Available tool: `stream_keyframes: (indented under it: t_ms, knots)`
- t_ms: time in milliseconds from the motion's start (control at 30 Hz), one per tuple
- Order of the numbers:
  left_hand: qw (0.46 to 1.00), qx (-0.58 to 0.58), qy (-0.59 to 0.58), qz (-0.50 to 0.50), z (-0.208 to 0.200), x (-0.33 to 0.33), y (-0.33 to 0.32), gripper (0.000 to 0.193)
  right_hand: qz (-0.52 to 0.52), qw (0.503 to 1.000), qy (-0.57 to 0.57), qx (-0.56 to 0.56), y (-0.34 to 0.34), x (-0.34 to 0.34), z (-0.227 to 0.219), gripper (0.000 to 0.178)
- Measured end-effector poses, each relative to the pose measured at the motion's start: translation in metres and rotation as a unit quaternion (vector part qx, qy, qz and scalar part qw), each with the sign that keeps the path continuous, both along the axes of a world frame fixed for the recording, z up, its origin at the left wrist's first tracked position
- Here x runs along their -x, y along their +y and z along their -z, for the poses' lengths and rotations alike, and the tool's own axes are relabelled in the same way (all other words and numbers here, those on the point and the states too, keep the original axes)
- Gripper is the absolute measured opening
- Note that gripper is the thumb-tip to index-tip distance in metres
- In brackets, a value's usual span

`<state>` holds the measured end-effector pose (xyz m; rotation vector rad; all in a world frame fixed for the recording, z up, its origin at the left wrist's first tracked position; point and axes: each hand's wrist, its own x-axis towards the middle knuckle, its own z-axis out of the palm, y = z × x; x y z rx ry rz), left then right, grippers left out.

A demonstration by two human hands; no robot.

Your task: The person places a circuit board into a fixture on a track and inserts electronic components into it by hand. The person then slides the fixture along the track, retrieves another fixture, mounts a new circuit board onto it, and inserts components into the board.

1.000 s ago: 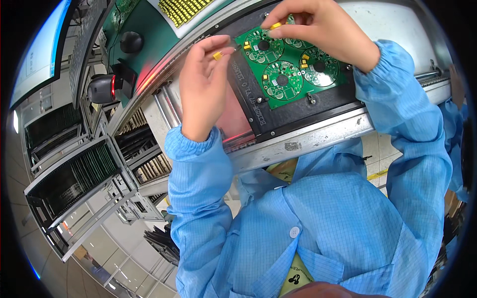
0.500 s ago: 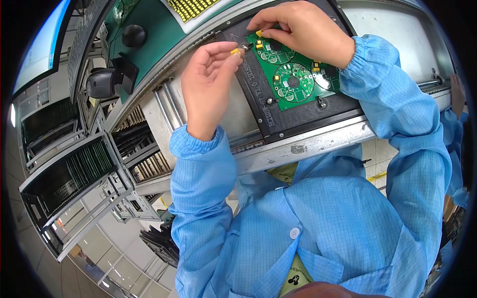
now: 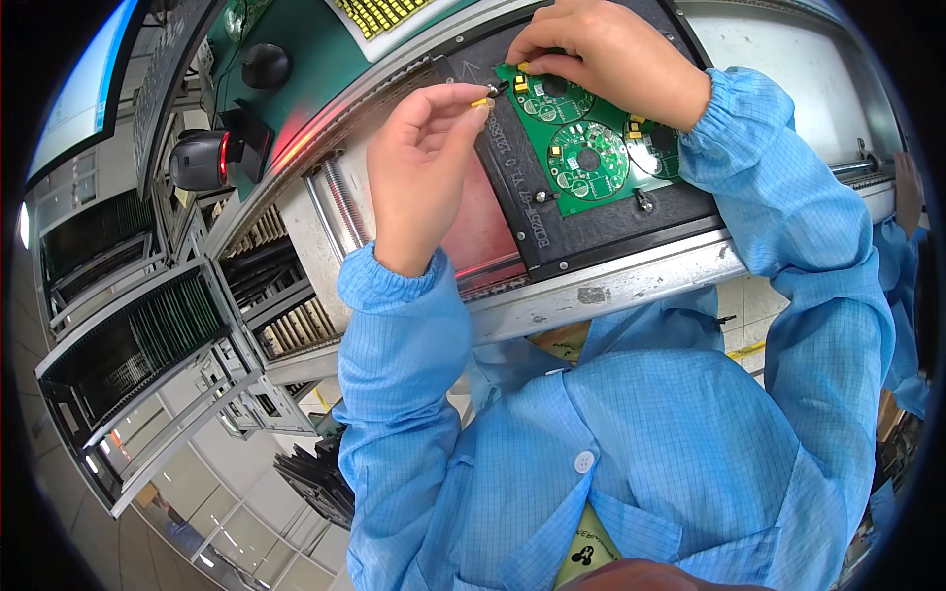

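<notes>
A green circuit board (image 3: 588, 193) with round sections lies in a black fixture plate (image 3: 574, 234) on the conveyor. Several small yellow components stand on it, one of them a yellow transformer (image 3: 555, 151) at its left. My left hand (image 3: 419, 163) is closed in a pinch beside the plate's left edge, a small yellow transformer (image 3: 482, 101) between thumb and forefinger. Over the board's upper part, my right hand (image 3: 621, 59) is closed, with thumb and forefinger on another yellow transformer at the board's far left corner. My right fingers partly hide that piece and the board's far side.
A white tray (image 3: 367, 51) of yellow components sits on the green bench mat (image 3: 320, 74) beyond the conveyor rail. To the left are a black mouse (image 3: 266, 66), a barcode scanner (image 3: 200, 160) glowing red, and a monitor (image 3: 74, 89). Racks (image 3: 148, 340) stand lower left.
The scanner has lit up, throwing red light on the rail and conveyor bed. My left hand has shifted slightly right with its transformer. My right hand remains at the board's far corner.
</notes>
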<state>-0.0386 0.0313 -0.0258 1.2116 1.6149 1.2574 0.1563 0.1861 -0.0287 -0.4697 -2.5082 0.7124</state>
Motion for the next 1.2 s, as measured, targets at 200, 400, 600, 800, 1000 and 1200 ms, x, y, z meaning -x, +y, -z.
stream_keyframes:
  t_ms: [200, 400, 600, 800, 1000, 1200]
  knots:
    - [0.985, -0.019, 0.17, 0.036, -0.001, 0.002, -0.002, 0.025, -0.01, 1.0, -0.007, -0.018, 0.0, 0.0, -0.001, 0.014]
    - [0.901, -0.121, 0.409, 0.08, 0.014, -0.006, 0.001, 0.043, -0.016, 0.998, -0.019, -0.062, 0.001, -0.001, 0.0, 0.013]
    - [0.885, -0.132, 0.436, 0.091, 0.02, -0.006, 0.004, 0.046, -0.035, 0.997, -0.015, -0.068, 0.004, -0.003, 0.0, 0.012]
    - [0.938, -0.102, 0.33, 0.02, 0.014, -0.016, 0.007, 0.027, -0.044, 0.995, -0.007, -0.091, 0.006, -0.009, 0.0, 0.012]
    - [0.959, -0.056, 0.279, -0.006, 0.015, -0.015, 0.001, 0.013, -0.065, 0.987, -0.012, -0.145, 0.007, -0.008, 0.002, 0.014]
    - [0.958, -0.07, 0.278, 0.007, 0.017, -0.016, 0.001, 0.013, -0.059, 0.989, -0.013, -0.136, 0.007, -0.011, 0.003, 0.013]
